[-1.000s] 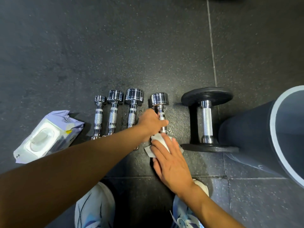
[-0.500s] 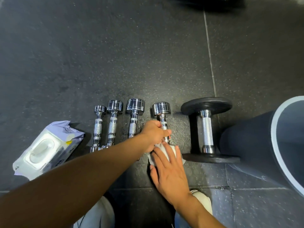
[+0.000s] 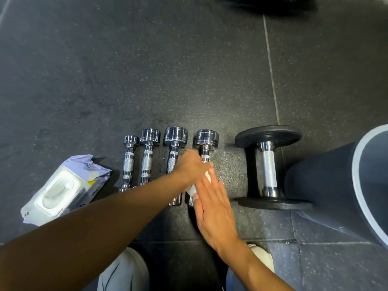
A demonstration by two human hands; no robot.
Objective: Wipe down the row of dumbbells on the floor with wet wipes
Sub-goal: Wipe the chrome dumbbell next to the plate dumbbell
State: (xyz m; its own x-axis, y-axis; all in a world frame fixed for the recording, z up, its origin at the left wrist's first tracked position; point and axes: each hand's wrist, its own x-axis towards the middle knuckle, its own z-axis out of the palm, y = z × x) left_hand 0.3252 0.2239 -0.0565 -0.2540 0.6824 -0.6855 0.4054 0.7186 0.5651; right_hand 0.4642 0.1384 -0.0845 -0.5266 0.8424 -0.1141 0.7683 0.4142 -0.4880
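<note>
Chrome throughout, the fourth chrome dumbbell (image 3: 207,138) lies on the rubber floor (image 3: 147,70) with its three smaller neighbours to one side and the black-plate dumbbell (image 3: 268,164) to the other, all parallel and close to my feet.

Handling, as judged: solid metal, rigid and heavy for its size. The polished heads look slippery, more so once damp, and being round they may roll on the floor. The knurled handle is the sound place to take hold. The wet wipe (image 3: 192,189) is soft and limp and will bunch under pressure.

State of grips: my left grip (image 3: 192,164) is curled round the handle of the fourth chrome dumbbell, steadying it. My right grip (image 3: 212,208) is flat, fingers straight and together, pressing the wet wipe against the near part of the bar; it clasps nothing. The wipes pack (image 3: 63,190) lies well apart, beyond the smallest dumbbell, lid closed.

Change since half a second ago: my right fingertips have slid farther up the handle toward the far head, and the wipe, then spread over the near head, now shows only as a bunched strip. My left grip has barely shifted. The dumbbell itself has not moved.
</note>
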